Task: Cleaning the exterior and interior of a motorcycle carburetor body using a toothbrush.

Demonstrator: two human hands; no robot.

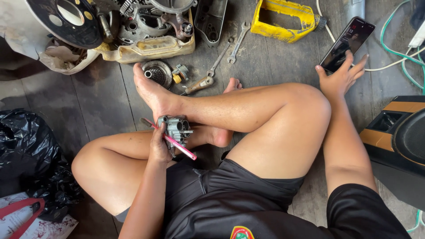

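At the far left a black bag (26,150) lies on the wooden floor (97,102), with a red-handled bag (26,219) just below it. Above, a yellowed tub (148,48) holds one black disc (66,17) and a heap of engine parts too tangled to count. Nearer the person, one round gear (157,73) and one small brass-tipped fitting (179,73) sit just beyond the raised foot, beside one screwdriver (201,82). The left hand (160,146) is closed around one grey carburettor (175,128) and one pink toothbrush (177,144) together, the brush lying slantwise across the palm, both held over the crossed legs against the ankle. As a judgement, the cleaning is midway: the carburettor is off the engine and in hand, the brush is gripped but not scrubbing, and the loose parts on the floor are not yet refitted. Further right lie two spanners (237,42), one black cover (210,17) and one yellow housing (285,17). The right hand (341,79) rests on the floor with fingers spread, fingertips touching one phone (349,42), holding nothing. White and green cables (398,57) trail past, and one black-and-tan box (398,141) stands at the right edge.
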